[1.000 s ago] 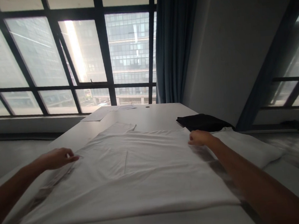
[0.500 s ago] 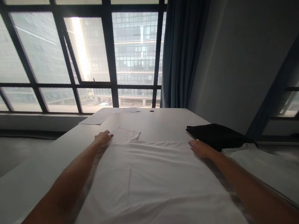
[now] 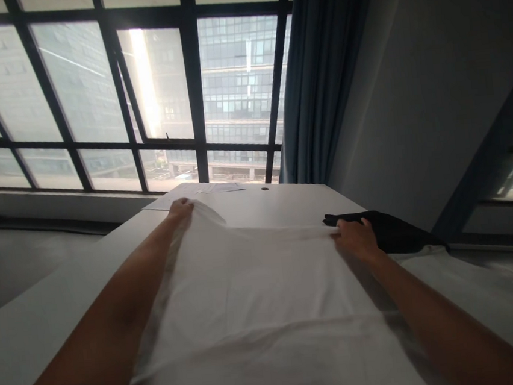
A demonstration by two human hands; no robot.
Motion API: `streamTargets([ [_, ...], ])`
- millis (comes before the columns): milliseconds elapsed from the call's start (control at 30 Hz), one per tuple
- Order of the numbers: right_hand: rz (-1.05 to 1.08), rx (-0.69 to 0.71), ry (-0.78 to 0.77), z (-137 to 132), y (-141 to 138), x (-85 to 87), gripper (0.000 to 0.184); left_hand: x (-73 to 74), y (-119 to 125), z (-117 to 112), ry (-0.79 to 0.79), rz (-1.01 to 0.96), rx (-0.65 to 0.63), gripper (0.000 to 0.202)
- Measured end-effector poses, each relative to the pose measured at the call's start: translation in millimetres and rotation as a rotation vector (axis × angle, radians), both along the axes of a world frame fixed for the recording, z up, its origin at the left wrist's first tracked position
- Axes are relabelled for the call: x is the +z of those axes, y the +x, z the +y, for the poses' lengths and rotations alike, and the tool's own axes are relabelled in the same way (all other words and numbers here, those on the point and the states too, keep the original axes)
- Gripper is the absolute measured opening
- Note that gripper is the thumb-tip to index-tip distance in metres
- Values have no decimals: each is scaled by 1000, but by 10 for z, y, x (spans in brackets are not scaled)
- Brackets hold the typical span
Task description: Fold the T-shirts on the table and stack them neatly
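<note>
A thin white shirt [image 3: 274, 281] stretches over the white table from near me towards its far end. My left hand [image 3: 182, 208] is closed on its far left corner, where a sleeve-like flap rises off the table. At the far right edge, my right hand [image 3: 355, 237] grips the cloth between thumb and fingers. The far edge is pulled taut between both hands, and creases cross the nearer part. Just beyond my right hand lies a folded black cloth [image 3: 399, 233].
White fabric [image 3: 464, 281] lies to the right, beside my right forearm. Papers [image 3: 224, 188] rest at the far end of the white table [image 3: 280, 205], near a round dark hole [image 3: 264, 188]. Behind stand a black-framed window [image 3: 196, 83] and a blue curtain [image 3: 319, 89].
Both hands have taken hold of the shirt's far edge and lifted it. My left hand moved farther away, my right slightly up and to the right. The creases near the far edge have smoothed.
</note>
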State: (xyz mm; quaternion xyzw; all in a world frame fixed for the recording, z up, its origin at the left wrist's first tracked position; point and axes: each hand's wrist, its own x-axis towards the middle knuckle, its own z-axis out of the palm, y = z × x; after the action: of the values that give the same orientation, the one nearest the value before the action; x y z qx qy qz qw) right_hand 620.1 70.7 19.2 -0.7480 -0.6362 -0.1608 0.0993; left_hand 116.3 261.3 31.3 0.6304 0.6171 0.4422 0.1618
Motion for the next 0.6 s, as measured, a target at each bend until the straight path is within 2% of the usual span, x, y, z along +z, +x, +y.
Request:
streamTargets([
  [67, -8, -53, 188, -118, -25, 116, 26, 218, -99, -184, 107, -67, 35, 30],
  [100, -28, -55, 230, -187, -32, 159, 27, 302, -159, -307, 153, -94, 34, 32],
  [133, -53, -30, 237, -261, -34, 183, 26, 358, -225, -451, 191, -124, 9, 33],
  [200, -112, 45, 179, -422, -19, 167, 17, 383, -363, -790, 236, -189, -92, 35],
  [300, -107, 152, 60, -682, 32, 21, 7, 243, -554, -1353, 200, -222, -248, 40],
  [433, -37, 174, -45, -995, 86, -181, 23, -16, -685, -1960, 54, -28, -308, 50],
  [500, -8, 167, -52, -1098, 99, -238, 30, -110, -681, -2134, 8, 88, -313, 52],
  [600, 77, 182, -23, -1168, 115, -297, 37, -195, -617, -2239, -75, 268, -261, 54],
])
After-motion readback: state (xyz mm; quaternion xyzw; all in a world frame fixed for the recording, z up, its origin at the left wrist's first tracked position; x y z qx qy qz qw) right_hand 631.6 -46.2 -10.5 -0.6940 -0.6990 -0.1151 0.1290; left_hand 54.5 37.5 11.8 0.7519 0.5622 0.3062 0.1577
